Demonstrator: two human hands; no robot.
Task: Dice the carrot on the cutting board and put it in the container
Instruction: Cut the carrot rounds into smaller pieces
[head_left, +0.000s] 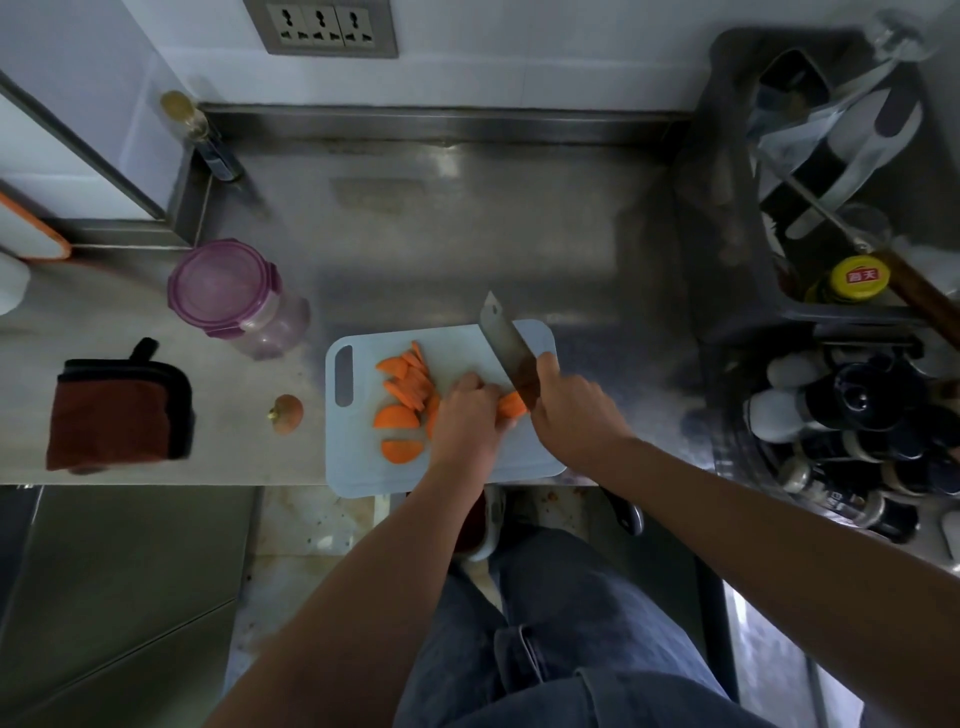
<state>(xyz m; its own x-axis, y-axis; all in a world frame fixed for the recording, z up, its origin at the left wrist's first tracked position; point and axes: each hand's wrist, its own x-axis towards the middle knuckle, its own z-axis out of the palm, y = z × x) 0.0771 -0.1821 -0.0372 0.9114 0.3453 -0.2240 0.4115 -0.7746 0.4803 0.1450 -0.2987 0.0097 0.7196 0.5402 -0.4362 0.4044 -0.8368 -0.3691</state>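
1. Head view, far left: a folded dark red cloth with black trim (117, 415) lies on the brushed steel counter (467, 234), well apart from the work.
2. The clear round plastic container with a purple clip lid (234, 296) stands beyond the board's far left corner. Its lid is on, so it needs opening before any carrot goes in.
3. A cut-off carrot top (287, 413) lies on the counter just beside the pale blue plastic cutting board (358, 467). The board's near edge seems to overhang the counter front, so hard chopping could tip it.
4. Orange half-round carrot slices (397, 415) lie fanned over the board's left half, sliced but not yet diced.
5. The left hand (467, 410) curls down over the remaining carrot piece (511, 405), pinning it. The right hand (566, 402) is wrapped round the handle of the broad steel cleaver (506, 343), whose blade is against that piece. The 2 hands nearly touch, so a slip or a rolling piece could bring the edge onto the left fingertips.
6. Right: a dark rack crowded with bottles (857, 415) stands near the knife arm, and a wide swing could knock it.
7. Behind, a pale tiled wall carries a 3-socket strip (319, 26).
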